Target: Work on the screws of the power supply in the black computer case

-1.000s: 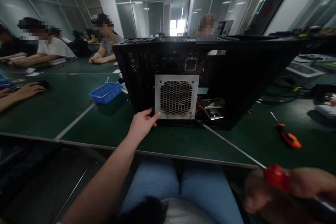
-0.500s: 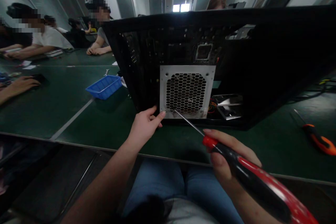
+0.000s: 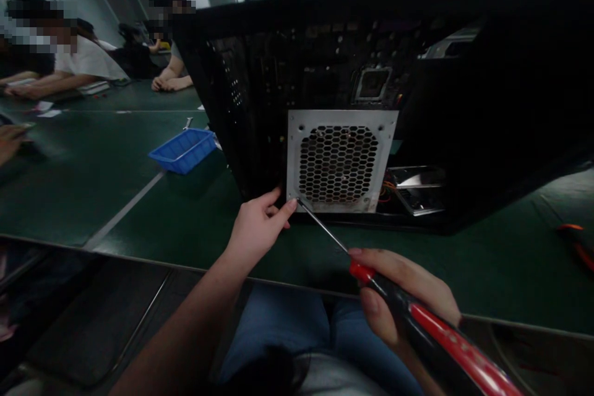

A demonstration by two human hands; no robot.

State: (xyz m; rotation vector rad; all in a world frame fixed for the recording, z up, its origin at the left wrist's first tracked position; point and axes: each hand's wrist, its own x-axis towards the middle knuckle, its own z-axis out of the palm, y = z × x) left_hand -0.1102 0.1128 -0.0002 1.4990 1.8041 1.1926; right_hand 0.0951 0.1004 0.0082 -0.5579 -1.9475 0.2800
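A black computer case (image 3: 464, 105) stands on the green table (image 3: 185, 223), its rear facing me. A silver power-supply plate (image 3: 341, 161) with a honeycomb fan grille is set low in that rear. My left hand (image 3: 257, 229) pinches thumb and forefinger at the plate's lower left corner; whatever is between them is too small to see. My right hand (image 3: 403, 297) grips a long red-and-black screwdriver (image 3: 417, 322). Its thin shaft runs up and left, and the tip meets the same lower left corner, right beside my left fingertips.
A blue plastic tray (image 3: 183, 150) lies on the table left of the case. An orange-handled screwdriver (image 3: 578, 241) rests at the far right. Other people sit at the far left side of the table, with a hand (image 3: 9, 139) at the left edge. My knees are under the table's near edge.
My right hand brought the screwdriver up from the lower right, and its tip moved left along the plate's bottom edge to the lower left corner. The view moved closer to the case.
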